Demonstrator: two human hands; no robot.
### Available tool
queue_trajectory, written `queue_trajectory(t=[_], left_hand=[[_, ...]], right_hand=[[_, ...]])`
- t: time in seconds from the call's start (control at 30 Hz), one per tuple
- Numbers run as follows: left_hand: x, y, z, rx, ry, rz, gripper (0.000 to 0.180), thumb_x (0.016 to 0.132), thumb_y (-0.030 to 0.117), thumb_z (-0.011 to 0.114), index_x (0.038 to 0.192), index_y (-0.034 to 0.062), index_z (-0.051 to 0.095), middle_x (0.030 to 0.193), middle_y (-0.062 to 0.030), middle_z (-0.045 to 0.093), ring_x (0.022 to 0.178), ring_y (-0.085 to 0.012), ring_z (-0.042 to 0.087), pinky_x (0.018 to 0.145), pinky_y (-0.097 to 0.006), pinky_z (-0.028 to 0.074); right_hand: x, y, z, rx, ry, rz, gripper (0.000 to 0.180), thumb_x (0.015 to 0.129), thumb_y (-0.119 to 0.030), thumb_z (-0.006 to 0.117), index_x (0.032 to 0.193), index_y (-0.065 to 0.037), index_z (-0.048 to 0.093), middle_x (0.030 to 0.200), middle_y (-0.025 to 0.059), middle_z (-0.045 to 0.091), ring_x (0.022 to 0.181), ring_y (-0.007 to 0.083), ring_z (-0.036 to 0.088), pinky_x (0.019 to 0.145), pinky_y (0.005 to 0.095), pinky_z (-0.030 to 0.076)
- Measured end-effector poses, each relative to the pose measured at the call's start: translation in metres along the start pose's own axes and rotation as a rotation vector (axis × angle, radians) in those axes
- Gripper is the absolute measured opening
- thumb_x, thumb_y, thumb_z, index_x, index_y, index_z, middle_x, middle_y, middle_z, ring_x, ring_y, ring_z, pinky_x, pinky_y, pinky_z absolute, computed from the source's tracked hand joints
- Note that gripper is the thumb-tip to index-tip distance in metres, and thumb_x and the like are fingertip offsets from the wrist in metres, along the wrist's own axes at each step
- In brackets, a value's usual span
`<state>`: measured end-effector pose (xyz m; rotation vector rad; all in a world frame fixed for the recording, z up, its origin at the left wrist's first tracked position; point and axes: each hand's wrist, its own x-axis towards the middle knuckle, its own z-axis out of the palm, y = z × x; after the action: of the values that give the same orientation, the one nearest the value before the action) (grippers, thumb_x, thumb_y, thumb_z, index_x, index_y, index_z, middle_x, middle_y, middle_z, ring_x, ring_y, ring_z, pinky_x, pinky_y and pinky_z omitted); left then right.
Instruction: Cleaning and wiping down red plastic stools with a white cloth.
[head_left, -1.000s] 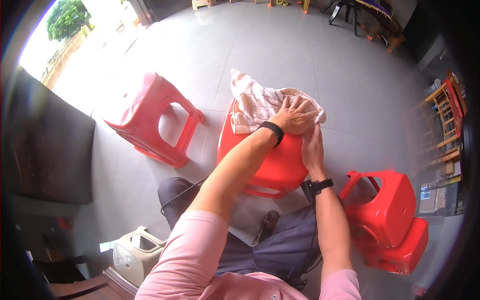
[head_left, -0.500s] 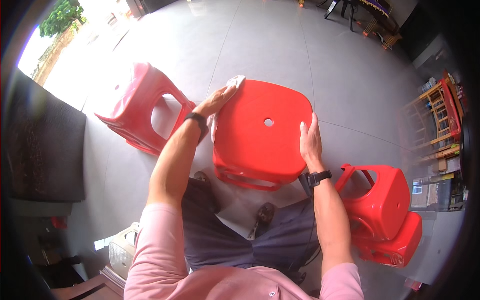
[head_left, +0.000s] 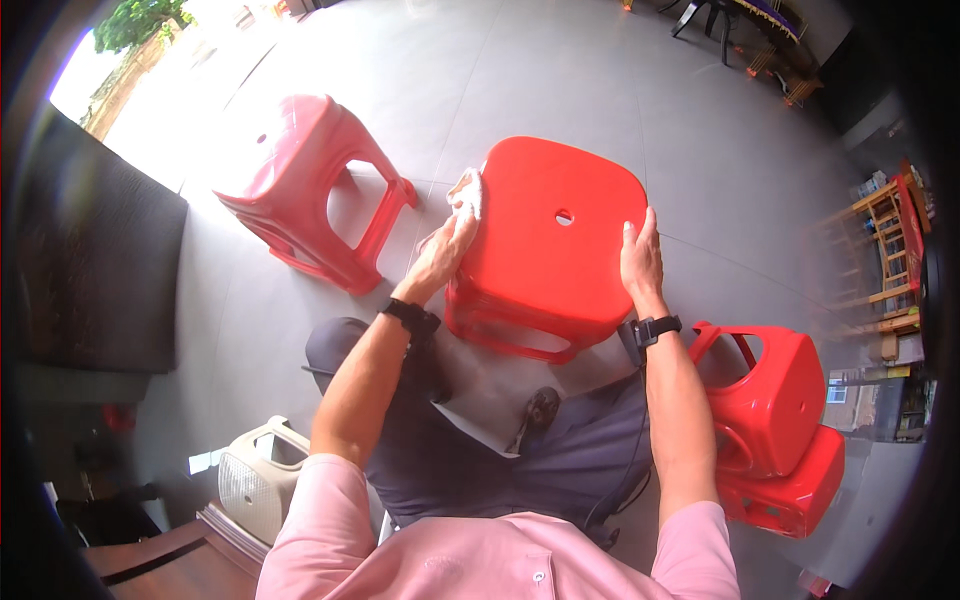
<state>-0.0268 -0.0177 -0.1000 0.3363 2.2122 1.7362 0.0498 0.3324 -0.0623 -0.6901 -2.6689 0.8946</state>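
Note:
A red plastic stool with a small round hole in its seat stands upright in front of me, between my knees. My left hand lies along its left side, fingers pointing away from me. A crumpled white cloth is under those fingers, pressed against the stool's left edge. On the right edge rests my right hand, its thumb at the rim of the seat and its palm against the side. Part of the cloth is hidden behind my left fingers.
Left of this stool is a pinkish-red stool. Two more red stools lie tipped by my right side. A dark panel stands far left, a beige slatted object low left, and wooden racks far right.
My left hand and the cloth have slid nearer to me along the stool's left side, from its far left corner. My left knee has swung outward. My right hand keeps its place.

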Motion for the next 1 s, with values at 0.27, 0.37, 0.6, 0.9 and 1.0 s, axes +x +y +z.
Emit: queue_trajectory(t=[0.27,0.37,0.6,0.9,1.0], left_hand=[[-0.075,-0.055,0.064,0.631,0.521,0.376,0.047,0.114,0.023,0.049,0.150,-0.0077,0.050,0.143,-0.0360,0.056,0.133,-0.0509,0.056,0.112,-0.056,0.044],[-0.109,-0.027,0.087,0.114,0.570,0.014,0.046,0.117,0.020,0.047,0.153,-0.0077,0.047,0.132,-0.0285,0.064,0.121,-0.0386,0.068,0.104,-0.051,0.052],[-0.146,0.109,0.047,-0.435,0.509,0.062,0.043,0.119,0.036,0.045,0.139,0.0001,0.058,0.102,-0.0044,0.064,0.090,-0.0130,0.065,0.084,-0.028,0.054],[-0.001,0.033,0.000,1.002,0.039,0.791,0.032,0.083,0.005,0.074,0.115,0.0060,0.072,0.158,-0.0324,0.045,0.152,-0.0618,0.031,0.123,-0.067,0.037],[0.014,0.037,-0.013,1.063,-0.034,0.848,0.038,0.087,0.007,0.070,0.125,0.0074,0.072,0.158,-0.0281,0.047,0.154,-0.0565,0.033,0.124,-0.066,0.036]], right_hand=[[-0.001,-0.009,-0.003,-0.009,-0.054,0.032,0.069,0.113,-0.041,0.043,0.167,-0.002,0.025,0.164,0.0277,0.043,0.151,0.0444,0.044,0.122,0.0514,0.041],[-0.005,-0.016,-0.003,0.020,-0.074,0.031,0.070,0.113,-0.041,0.044,0.167,-0.001,0.025,0.166,0.0271,0.042,0.152,0.0434,0.044,0.123,0.0507,0.041],[0.001,0.009,0.000,0.036,-0.025,-0.060,0.073,0.112,-0.042,0.045,0.168,0.000,0.023,0.166,0.0293,0.040,0.153,0.0445,0.042,0.125,0.0502,0.039],[0.000,-0.004,0.008,0.056,-0.029,-0.050,0.073,0.112,-0.042,0.047,0.167,-0.001,0.024,0.162,0.0298,0.044,0.149,0.0473,0.045,0.122,0.0530,0.042],[0.000,-0.003,0.010,0.064,-0.012,-0.064,0.072,0.112,-0.041,0.049,0.167,-0.002,0.025,0.161,0.0297,0.046,0.147,0.0476,0.047,0.120,0.0540,0.044]])
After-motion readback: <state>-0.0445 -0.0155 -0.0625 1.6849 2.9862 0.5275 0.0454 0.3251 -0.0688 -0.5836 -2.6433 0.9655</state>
